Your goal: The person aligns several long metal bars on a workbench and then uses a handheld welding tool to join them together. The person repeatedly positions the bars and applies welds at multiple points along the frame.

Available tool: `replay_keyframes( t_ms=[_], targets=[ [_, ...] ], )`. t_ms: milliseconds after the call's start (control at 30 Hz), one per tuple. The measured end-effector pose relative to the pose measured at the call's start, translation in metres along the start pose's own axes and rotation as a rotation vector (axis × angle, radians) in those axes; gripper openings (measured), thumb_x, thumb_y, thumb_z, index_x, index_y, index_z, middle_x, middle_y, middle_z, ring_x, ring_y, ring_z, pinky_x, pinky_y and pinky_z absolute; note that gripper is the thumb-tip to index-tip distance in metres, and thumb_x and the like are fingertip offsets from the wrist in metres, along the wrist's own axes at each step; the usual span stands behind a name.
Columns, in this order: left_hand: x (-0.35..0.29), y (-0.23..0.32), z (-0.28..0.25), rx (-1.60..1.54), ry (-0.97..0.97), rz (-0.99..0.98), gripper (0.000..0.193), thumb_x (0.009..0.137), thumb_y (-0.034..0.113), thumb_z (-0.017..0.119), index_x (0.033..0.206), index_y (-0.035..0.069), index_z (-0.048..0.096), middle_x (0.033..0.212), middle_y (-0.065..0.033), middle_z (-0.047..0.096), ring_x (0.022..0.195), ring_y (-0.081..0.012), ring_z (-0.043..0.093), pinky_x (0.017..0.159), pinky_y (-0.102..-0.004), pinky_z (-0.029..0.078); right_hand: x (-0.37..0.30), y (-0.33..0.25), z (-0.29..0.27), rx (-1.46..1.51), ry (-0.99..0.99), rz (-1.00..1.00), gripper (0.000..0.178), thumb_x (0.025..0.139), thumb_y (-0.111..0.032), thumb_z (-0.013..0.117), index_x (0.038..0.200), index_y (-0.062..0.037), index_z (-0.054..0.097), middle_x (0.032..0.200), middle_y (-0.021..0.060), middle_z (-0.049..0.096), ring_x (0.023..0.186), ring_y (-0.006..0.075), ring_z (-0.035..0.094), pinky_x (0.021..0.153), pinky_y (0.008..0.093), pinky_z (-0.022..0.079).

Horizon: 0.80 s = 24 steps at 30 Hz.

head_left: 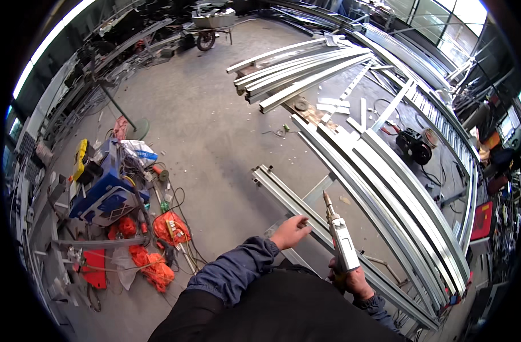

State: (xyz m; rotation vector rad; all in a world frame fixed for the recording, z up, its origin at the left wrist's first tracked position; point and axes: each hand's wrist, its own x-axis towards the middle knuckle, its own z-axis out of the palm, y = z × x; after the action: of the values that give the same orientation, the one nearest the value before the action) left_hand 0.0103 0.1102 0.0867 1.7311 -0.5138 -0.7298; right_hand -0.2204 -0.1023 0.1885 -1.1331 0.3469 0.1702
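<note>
We judge the white, boxy, metal-nosed tool (344,242) stiff, weighty, best rear-held: right hand (356,281) clasps there; left hand (290,232) half-open.

The floor (186,125) is grey, scuffed and littered with pale specks. Daylight glares through paned windows (470,16) at the upper right. A bright strip (44,45) runs along the dark left side. At the far end stands a wheelbarrow (214,21), its tray loaded, with clutter behind.
</note>
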Motion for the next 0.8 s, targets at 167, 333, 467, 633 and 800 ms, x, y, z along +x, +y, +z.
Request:
replay_keyframes(
  t_ms=[167,333,467,633,800],
  targets=[
    [0.037,-0.067,-0.04,0.758,0.028,0.177,0.079,0.092,0.031,0.083,0.159,0.005,0.052,0.162,-0.0185,0.051,0.155,-0.0361,0.046,0.128,-0.0477,0.039,-0.007,0.001,0.004,-0.081,0.175,-0.012,0.047,0.116,-0.042,0.057,0.14,-0.0008,0.057,0.117,0.0129,0.074,0.088,0.0219,0.075,0.078,0.0384,0.062],
    [0.095,-0.072,-0.098,1.175,-0.172,0.356,0.103,0.088,0.038,0.087,0.172,0.011,0.035,0.177,-0.0175,0.033,0.168,-0.0373,0.024,0.138,-0.054,0.02,0.019,0.003,0.039,-0.172,0.288,0.015,0.05,0.116,-0.047,0.057,0.137,-0.0012,0.058,0.113,0.012,0.074,0.084,0.0195,0.074,0.074,0.0355,0.062],
    [0.131,-0.089,-0.119,1.233,-0.179,0.517,0.107,0.084,0.042,0.089,0.172,0.012,0.036,0.174,-0.0168,0.036,0.165,-0.0372,0.029,0.137,-0.057,0.02,0.049,0.01,0.06,-0.228,0.325,0.058,0.048,0.116,-0.046,0.059,0.136,-0.002,0.059,0.111,0.0109,0.075,0.079,0.0176,0.072,0.073,0.0347,0.062],
    [0.139,-0.104,-0.152,1.096,-0.081,0.6,0.086,0.08,0.051,0.09,0.145,0.008,0.055,0.144,-0.0114,0.052,0.14,-0.0314,0.048,0.128,-0.0526,0.031,0.079,0.01,0.09,-0.238,0.419,0.144,0.055,0.116,-0.052,0.055,0.126,0.0012,0.067,0.104,0.0106,0.075,0.077,0.0181,0.072,0.072,0.0344,0.06],
    [0.146,-0.103,-0.202,1.091,-0.062,0.635,0.071,0.081,0.052,0.088,0.129,0.006,0.065,0.132,-0.0109,0.059,0.133,-0.0304,0.054,0.124,-0.0517,0.036,0.104,-0.007,0.127,-0.31,0.475,0.129,0.068,0.114,-0.062,0.053,0.113,0.0022,0.075,0.09,0.0074,0.071,0.078,0.0184,0.072,0.071,0.0327,0.057]
  ],
)
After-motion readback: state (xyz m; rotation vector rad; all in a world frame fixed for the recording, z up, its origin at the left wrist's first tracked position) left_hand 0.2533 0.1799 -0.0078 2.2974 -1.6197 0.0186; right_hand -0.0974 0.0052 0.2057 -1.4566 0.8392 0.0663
